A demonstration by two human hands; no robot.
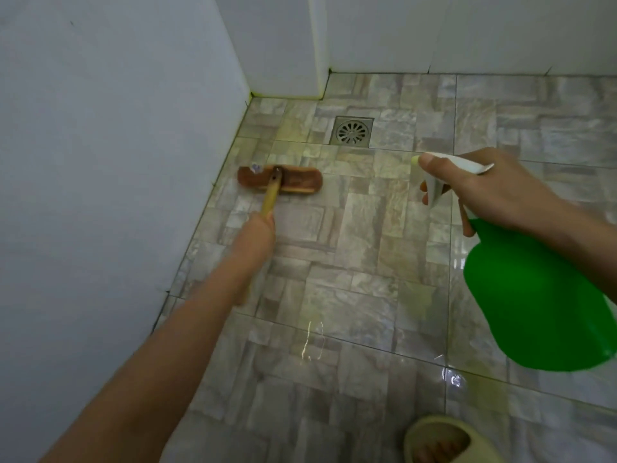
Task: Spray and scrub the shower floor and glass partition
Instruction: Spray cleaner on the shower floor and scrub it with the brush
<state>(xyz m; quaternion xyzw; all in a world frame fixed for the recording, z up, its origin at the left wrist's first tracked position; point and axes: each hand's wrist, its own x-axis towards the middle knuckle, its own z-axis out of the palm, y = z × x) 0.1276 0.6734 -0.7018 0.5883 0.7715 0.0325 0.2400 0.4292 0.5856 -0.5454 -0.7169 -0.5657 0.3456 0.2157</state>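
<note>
My left hand [255, 235] grips the yellow handle of a scrub brush [279, 179]. Its brown wooden head lies flat on the wet tiled shower floor [350, 262], close to the left wall. My right hand [484, 192] holds a green spray bottle [534, 302] with a white trigger head up in the air at the right. The thumb rests on top and the fingers curl around the trigger, with the nozzle pointing left toward the floor. No glass partition is in view.
A square metal floor drain [352, 131] sits behind the brush. White walls [100, 162] close off the left and back, with a boxed corner [283, 45]. A pale yellow slipper [444, 442] shows at the bottom edge. Wet glare marks the floor tiles.
</note>
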